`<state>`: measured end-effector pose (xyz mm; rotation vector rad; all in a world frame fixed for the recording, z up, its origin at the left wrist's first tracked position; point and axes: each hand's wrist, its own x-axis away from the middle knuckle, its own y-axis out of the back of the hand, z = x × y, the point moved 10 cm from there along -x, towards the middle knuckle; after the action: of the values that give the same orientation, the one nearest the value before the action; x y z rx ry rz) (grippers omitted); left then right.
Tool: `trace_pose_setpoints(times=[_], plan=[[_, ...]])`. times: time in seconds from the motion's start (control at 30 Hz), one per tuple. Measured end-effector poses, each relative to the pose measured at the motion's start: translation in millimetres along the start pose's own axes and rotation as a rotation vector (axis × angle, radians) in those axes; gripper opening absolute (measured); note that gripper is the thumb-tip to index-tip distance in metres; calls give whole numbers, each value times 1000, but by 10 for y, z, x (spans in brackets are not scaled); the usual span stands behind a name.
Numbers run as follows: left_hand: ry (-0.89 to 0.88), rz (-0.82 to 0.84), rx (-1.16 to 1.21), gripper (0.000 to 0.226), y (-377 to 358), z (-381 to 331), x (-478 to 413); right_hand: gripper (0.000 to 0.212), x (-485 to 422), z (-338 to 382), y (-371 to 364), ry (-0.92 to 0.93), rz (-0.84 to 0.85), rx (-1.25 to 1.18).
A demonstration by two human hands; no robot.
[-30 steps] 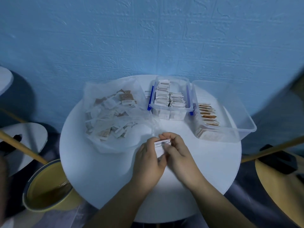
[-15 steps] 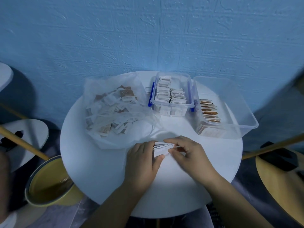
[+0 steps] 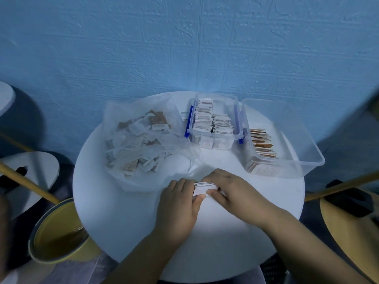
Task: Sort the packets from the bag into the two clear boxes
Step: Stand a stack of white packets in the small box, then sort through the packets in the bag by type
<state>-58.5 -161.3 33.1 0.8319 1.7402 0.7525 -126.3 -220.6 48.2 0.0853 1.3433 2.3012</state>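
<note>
A crumpled clear plastic bag (image 3: 117, 113) is spread open at ten o'clock on the round white desk (image 3: 123, 222), with loose white and brown paper packets (image 3: 135, 148) heaped inside. A small clear plastic box with blue latches (image 3: 215, 137) is set at twelve o'clock, packed with upright white packets (image 3: 205, 117). Just beside it, at two o'clock, a larger clear plastic box (image 3: 303, 144) is placed, with brown-edged packets (image 3: 262, 144) filed along its left wall. A small stack of white packets (image 3: 202, 188) is pinched at the centre between the left hand (image 3: 178, 206) and the right hand (image 3: 231, 191).
</note>
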Motion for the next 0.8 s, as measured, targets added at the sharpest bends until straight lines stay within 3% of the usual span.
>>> trace_pose_setpoints(times=[0.2, 0.37, 0.57, 0.8], plan=[[-18, 11, 94, 21, 171, -140, -596, 17, -329, 9, 605, 28, 46, 3], [22, -9, 151, 23, 151, -138, -1225, 22, -724, -384, 1051, -81, 56, -102], [127, 14, 137, 61, -263, 217, -1394, 35, -1264, -1283, 1449, -258, -144, 51], [233, -125, 337, 68, -385, 411, -1245, 38, -1737, -1552, 1183, -248, 52, 292]])
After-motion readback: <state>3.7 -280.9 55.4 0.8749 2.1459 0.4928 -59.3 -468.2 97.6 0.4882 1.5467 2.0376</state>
